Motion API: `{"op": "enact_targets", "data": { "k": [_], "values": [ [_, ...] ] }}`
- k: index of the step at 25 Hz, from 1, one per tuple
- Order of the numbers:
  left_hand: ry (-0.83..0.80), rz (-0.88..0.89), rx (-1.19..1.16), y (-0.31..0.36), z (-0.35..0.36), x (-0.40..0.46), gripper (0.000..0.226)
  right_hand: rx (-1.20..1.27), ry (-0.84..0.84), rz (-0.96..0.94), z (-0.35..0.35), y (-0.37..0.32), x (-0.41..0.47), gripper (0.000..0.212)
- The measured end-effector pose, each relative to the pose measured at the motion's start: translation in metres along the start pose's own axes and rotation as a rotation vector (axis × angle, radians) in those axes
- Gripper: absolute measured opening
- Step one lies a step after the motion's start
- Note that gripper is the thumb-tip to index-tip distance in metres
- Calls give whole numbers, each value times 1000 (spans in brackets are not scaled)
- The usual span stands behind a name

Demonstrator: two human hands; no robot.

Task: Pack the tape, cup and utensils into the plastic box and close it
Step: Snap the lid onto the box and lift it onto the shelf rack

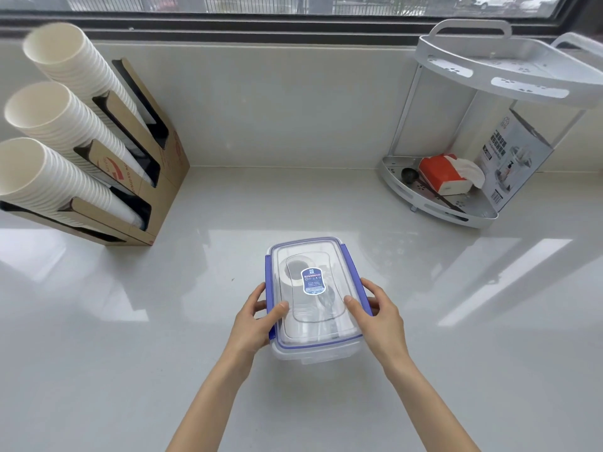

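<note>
A clear plastic box [321,352] with blue side latches stands on the white counter, its clear lid [310,249] lying on top. Through the lid I make out a roll of tape [290,270], dark utensils [328,300] and a blurred clear cup [303,316]. My left hand [257,318] grips the box's left side, thumb on the lid, fingers over the left blue latch [268,275]. My right hand [380,313] grips the right side the same way, fingers wrapped over the right latch [354,265].
A cardboard holder [153,177] with three stacks of white paper cups [62,125] stands at the left. At the back right is a white two-tier corner rack [456,210] holding a red tissue pack [440,174], a dark spoon and a printed box. A window runs along the back.
</note>
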State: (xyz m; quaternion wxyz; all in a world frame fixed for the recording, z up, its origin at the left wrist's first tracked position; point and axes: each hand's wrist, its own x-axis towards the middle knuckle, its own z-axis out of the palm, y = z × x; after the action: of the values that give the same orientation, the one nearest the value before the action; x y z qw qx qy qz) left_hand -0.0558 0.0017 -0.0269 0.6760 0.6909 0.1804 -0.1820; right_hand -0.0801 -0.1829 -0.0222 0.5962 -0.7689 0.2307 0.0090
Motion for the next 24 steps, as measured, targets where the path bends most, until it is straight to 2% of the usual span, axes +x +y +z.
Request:
{"op": "enact_targets", "data": {
  "k": [8,19,24],
  "values": [
    [-60,124,-33,41,32,-7,61,65,41,-112,-47,-37,15,41],
    [-205,363,-6,130,94,-12,71,21,92,-370,-141,-121,53,41],
    [-269,452,-39,170,123,-14,72,-9,108,-426,-179,-159,73,37]
  ]
}}
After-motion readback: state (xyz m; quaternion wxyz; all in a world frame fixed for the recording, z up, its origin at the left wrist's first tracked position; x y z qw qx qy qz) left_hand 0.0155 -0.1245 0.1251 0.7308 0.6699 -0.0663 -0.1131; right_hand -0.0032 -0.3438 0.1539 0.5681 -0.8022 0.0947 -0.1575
